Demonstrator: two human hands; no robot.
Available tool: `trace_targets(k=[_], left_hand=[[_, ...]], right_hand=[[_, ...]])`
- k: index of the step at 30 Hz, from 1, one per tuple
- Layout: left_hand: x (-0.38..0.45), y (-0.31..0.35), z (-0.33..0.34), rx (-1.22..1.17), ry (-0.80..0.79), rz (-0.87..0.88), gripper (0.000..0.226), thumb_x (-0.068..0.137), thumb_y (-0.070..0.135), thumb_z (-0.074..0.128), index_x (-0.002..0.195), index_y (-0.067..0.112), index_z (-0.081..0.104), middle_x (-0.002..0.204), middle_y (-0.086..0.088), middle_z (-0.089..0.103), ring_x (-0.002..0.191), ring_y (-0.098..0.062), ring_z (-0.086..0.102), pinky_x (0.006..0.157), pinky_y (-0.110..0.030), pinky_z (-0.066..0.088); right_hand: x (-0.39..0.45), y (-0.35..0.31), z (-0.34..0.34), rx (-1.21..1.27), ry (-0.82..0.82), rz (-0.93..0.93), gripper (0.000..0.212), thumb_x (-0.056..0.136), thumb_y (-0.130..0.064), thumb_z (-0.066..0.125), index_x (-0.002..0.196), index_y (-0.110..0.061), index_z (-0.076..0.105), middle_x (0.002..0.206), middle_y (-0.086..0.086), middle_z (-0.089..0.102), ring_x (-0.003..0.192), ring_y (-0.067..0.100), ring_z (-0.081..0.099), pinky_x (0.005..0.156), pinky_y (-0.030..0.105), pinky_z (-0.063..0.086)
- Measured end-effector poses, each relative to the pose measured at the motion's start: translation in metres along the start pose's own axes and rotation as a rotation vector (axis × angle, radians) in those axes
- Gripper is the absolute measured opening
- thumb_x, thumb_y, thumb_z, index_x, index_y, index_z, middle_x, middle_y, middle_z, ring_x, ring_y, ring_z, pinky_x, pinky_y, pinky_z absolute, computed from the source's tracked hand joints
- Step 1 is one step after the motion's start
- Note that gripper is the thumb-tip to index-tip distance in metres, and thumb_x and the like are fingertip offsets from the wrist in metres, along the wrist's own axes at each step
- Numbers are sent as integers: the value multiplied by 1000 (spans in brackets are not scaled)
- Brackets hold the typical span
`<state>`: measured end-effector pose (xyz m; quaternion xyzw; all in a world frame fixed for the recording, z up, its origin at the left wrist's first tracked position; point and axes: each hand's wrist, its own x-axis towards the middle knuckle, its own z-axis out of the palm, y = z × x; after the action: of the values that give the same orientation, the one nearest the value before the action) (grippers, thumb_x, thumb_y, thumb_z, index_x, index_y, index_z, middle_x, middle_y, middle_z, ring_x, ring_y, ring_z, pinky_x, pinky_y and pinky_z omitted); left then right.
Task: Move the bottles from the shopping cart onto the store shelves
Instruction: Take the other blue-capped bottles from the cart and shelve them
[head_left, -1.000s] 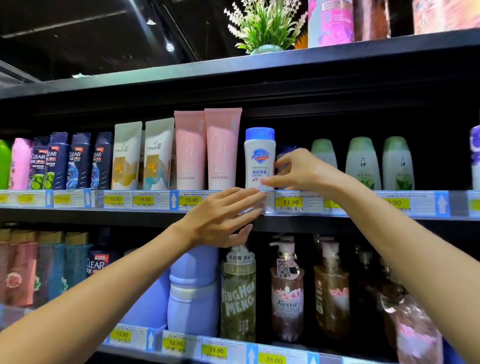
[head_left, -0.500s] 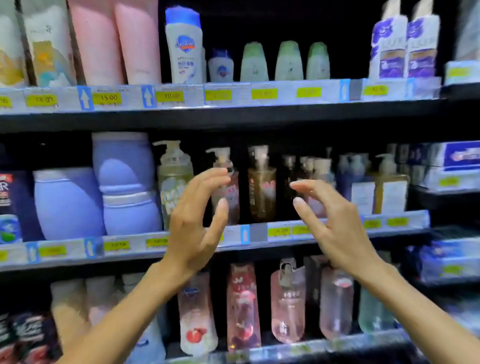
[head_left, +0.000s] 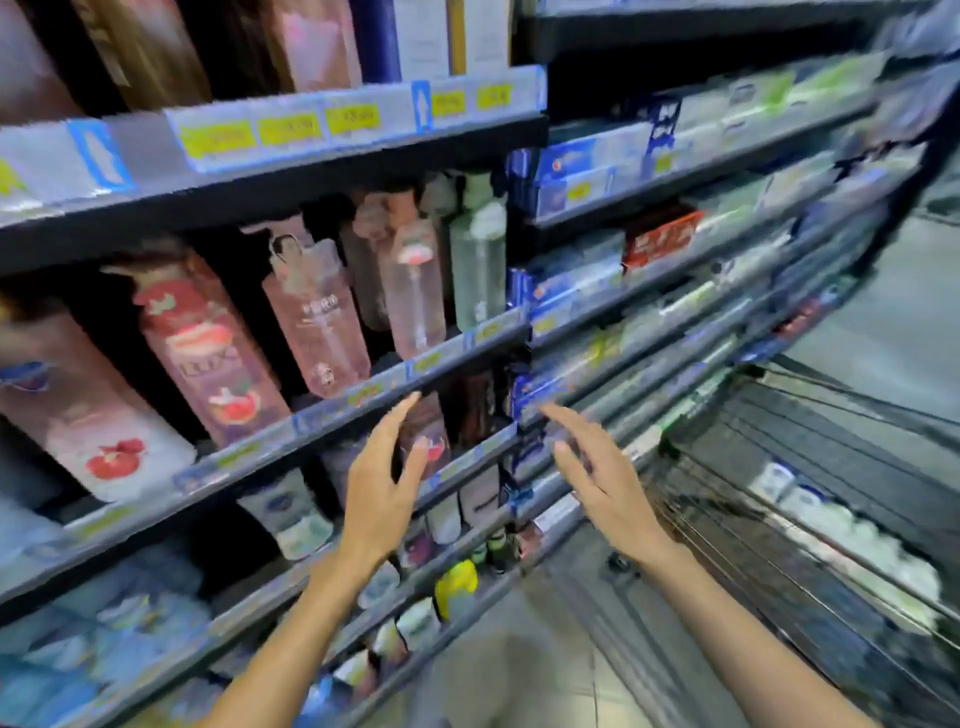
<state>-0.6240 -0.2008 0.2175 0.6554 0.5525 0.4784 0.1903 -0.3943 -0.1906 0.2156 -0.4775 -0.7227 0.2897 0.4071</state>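
My one view comes from the head camera — wide-angle, tilted, looking forward and down, close to the store shelves (head_left: 332, 410) on the left, with the shopping cart (head_left: 810, 525) lower right — motion blurs it.

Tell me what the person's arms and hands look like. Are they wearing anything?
Both arms are bare as far as the picture shows, with no sleeves in sight. The left hand and the right hand wear no gloves, and I can see no rings, watch or bracelet on them. The picture is blurry, so tiny things could be missed.
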Motion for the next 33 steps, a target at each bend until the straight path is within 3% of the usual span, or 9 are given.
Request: trace_targets(k=[2, 6, 12, 19, 22, 24, 27, 30, 33], left_hand=[[-18, -5, 41, -19, -89, -24, 41, 96, 20, 53, 135, 10, 49, 134, -6, 55, 122, -17, 51, 101, -22, 36], [-52, -9, 111, -24, -263, -38, 42, 94, 20, 51, 133, 5, 49, 134, 6, 46, 127, -16, 45, 103, -14, 28], [-65, 2, 189, 40, -498, 31, 46, 94, 27, 49, 137, 9, 47, 139, -3, 48, 127, -19, 45, 102, -6, 20], [-34, 58, 296, 13, -582, 154, 75, 92, 65, 28, 138, 9, 45, 137, 7, 42, 129, -7, 38, 106, -15, 22], [-19, 88, 358, -27, -637, 115, 55, 95, 40, 41, 140, 8, 43, 141, -8, 48, 128, -23, 46, 107, -29, 31], [-12, 109, 395, -85, -667, 117, 50, 96, 25, 47, 141, 6, 40, 143, -11, 46, 131, -23, 44, 109, -37, 34], [-4, 133, 443, -115, -689, 188, 48, 95, 17, 48, 139, 1, 39, 144, -3, 39, 136, -18, 36, 113, -28, 25], [5, 147, 480, -111, -721, 209, 51, 91, 20, 46, 138, -1, 41, 141, -2, 40, 133, -21, 39, 111, -29, 26], [15, 151, 510, -142, -781, 196, 52, 92, 22, 46, 139, 2, 40, 143, -9, 44, 134, -23, 40, 113, -43, 31]], right_hand=[[-37, 29, -13, 1, 34, 124, 39, 98, -16, 47, 136, -12, 48, 136, -5, 50, 126, 20, 48, 110, 34, 33], [-110, 80, -44, -88, 87, 323, 41, 97, -15, 50, 138, -17, 45, 143, -3, 45, 134, 12, 39, 113, 22, 24], [-179, 132, -102, -136, 218, 490, 42, 97, -33, 44, 138, -31, 40, 141, -13, 41, 133, 7, 36, 112, 32, 27], [-195, 190, -192, -171, 310, 536, 44, 97, -39, 41, 140, -31, 39, 141, -17, 38, 132, 0, 33, 105, 19, 25], [-187, 215, -235, -153, 375, 539, 46, 98, -38, 42, 142, -25, 41, 144, -14, 40, 132, -4, 33, 106, 16, 26], [-181, 232, -260, -148, 399, 538, 48, 96, -36, 40, 142, -21, 42, 143, -11, 42, 131, -2, 36, 107, 17, 26], [-175, 254, -292, -142, 426, 550, 47, 96, -37, 40, 140, -22, 43, 139, -15, 43, 124, -19, 32, 101, 3, 23], [-172, 273, -312, -93, 456, 592, 42, 100, -37, 42, 140, -26, 43, 141, -18, 42, 127, -14, 33, 106, 15, 30], [-168, 290, -324, -84, 498, 610, 40, 99, -29, 43, 139, -27, 43, 141, -17, 42, 131, -1, 37, 110, 34, 35]])
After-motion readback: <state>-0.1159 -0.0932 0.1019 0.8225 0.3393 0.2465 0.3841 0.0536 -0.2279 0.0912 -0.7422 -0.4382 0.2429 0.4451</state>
